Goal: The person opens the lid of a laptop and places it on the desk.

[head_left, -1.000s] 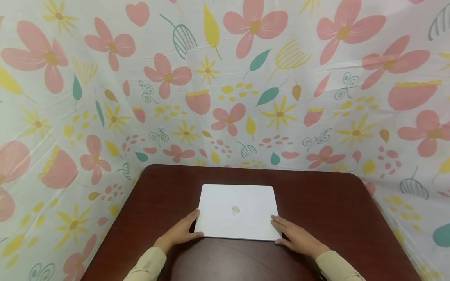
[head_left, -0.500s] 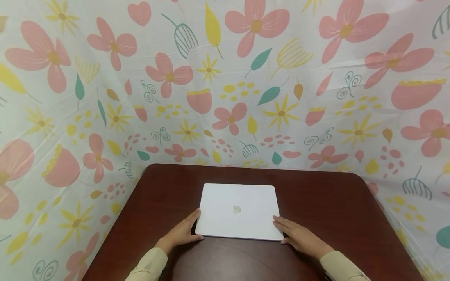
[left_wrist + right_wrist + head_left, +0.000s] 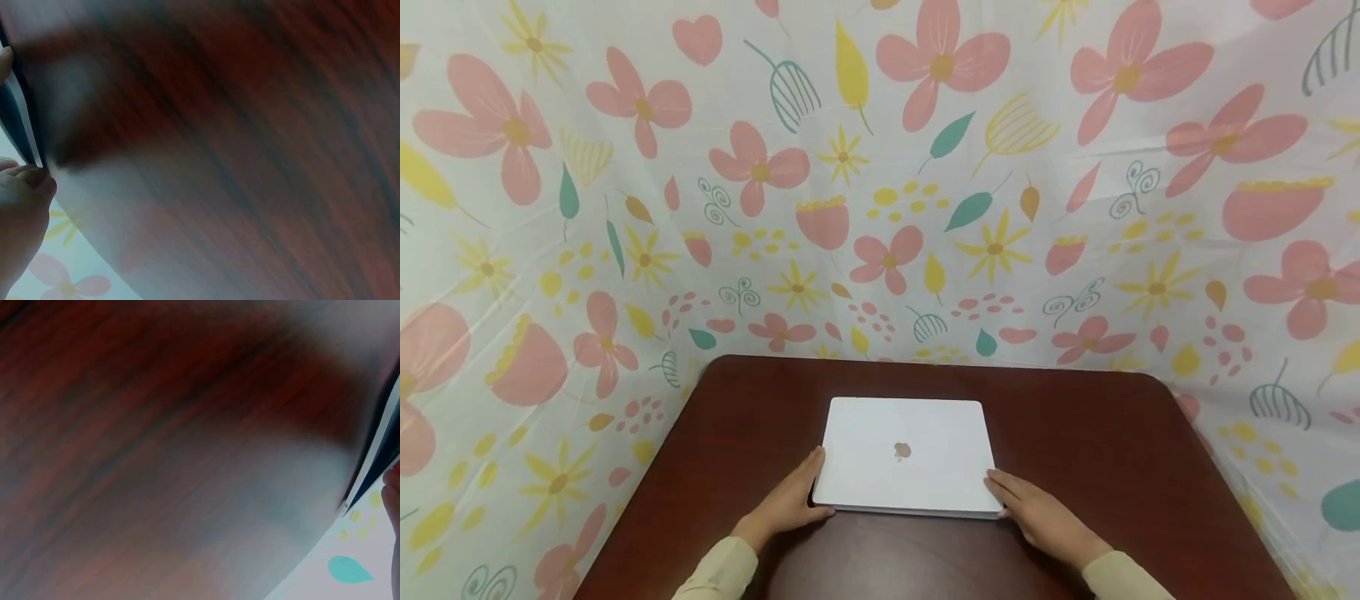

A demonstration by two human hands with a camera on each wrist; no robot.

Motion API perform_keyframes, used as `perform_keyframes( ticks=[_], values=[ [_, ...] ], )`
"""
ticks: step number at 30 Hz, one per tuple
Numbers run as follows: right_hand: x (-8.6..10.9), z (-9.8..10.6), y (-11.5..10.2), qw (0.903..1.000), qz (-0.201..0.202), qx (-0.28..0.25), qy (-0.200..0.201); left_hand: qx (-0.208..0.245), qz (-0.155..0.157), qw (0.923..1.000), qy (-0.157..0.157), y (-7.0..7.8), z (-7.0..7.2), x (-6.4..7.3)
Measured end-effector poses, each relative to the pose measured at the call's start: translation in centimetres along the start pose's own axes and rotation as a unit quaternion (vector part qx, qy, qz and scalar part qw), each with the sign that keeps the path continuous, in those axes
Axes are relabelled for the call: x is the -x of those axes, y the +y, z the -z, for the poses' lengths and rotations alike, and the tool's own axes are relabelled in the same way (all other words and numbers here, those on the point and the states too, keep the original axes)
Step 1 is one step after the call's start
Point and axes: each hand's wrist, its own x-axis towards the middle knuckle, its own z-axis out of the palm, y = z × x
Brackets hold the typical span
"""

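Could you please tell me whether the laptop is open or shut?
Not spread open: in the head view, the white laptop lies with its logo facing up. Fully shut or slightly ajar, I cannot tell.

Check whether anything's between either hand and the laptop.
Nothing visible is. In the head view, the left hand meets the laptop at its near left corner, and the right hand at its near right corner, with no object in between.

Smooth matt laptop lid (image 3: pixel 917 477), probably metal, glossy wood-grained tabletop (image 3: pixel 1090 442), creased cloth backdrop (image 3: pixel 880 187)
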Motion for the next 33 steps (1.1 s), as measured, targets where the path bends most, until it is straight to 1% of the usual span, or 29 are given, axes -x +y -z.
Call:
perform_keyframes(
  ticks=[4, 9, 12, 16, 19, 23, 28, 30, 33],
  values=[
    [-0.2, 0.3, 0.1, 0.9999, 0.003, 0.007, 0.010, 0.006, 0.017, 0.9998, 0.011, 0.1, 0.0, -0.1],
    [-0.3, 0.6, 0.2, 0.9999, -0.002, 0.010, 0.011, 0.040, 0.044, 0.9978, 0.028, 0.2, 0.2, -0.1],
    [-0.4, 0.8, 0.2, 0.9999, -0.005, 0.006, 0.013, 0.054, 0.060, 0.9963, 0.030, 0.4, 0.3, 0.0],
    [-0.6, 0.9, 0.1, 0.9996, -0.018, -0.007, 0.020, 0.061, 0.070, 0.9952, 0.032, 0.2, 0.2, 0.0],
    [-0.8, 0.9, 0.1, 0.9991, -0.024, -0.016, 0.029, 0.057, 0.065, 0.9955, 0.037, 0.0, 0.1, -0.1],
    [-1.0, 1.0, 0.2, 0.9983, -0.023, -0.029, 0.046, 0.057, 0.052, 0.9962, 0.040, -0.2, 0.0, -0.2],
    [-1.5, 1.2, 0.4, 0.9966, -0.029, -0.041, 0.066, 0.068, 0.038, 0.9960, 0.044, -0.2, 0.0, -0.1],
    [-1.7, 1.3, 0.5, 0.9957, -0.032, -0.045, 0.074, 0.055, 0.025, 0.9973, 0.042, -0.3, -0.1, 0.0],
    [-2.0, 1.4, 0.6, 0.9945, -0.041, -0.053, 0.080, 0.018, -0.010, 0.9990, 0.040, -0.4, -0.3, 0.0]
  ],
)
